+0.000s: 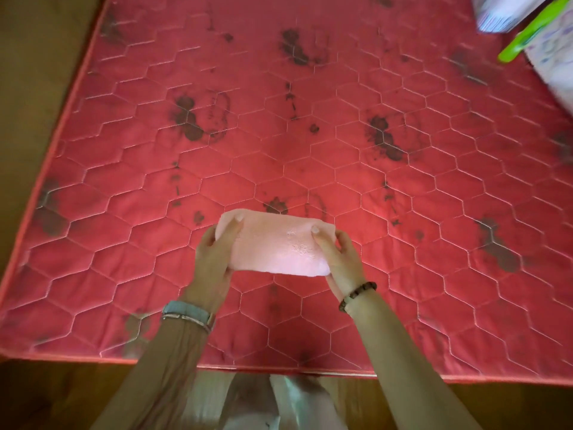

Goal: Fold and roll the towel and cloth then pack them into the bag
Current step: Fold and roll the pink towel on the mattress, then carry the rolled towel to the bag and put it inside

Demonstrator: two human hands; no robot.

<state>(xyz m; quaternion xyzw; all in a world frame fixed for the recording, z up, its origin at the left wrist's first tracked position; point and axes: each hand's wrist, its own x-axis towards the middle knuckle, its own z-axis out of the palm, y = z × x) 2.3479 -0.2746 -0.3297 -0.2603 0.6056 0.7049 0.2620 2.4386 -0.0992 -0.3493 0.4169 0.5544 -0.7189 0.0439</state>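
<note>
Pink towel (276,246): folded into a compact oblong with a raised motif on its top face, too blurred to read. It is in the lower centre of the frame, above the red quilted mattress (310,135).

Left hand (214,259): grips the towel's left end, thumb on top, fingers curled underneath. Wristwatch (187,311) on that wrist.

Right hand (344,259): grips the right end the same way. Bead bracelet (356,294) on that wrist.

Both forearms reach up from the bottom edge. The towel spans the gap between the hands.

Upper right: green handle (533,29), blurred.
</note>
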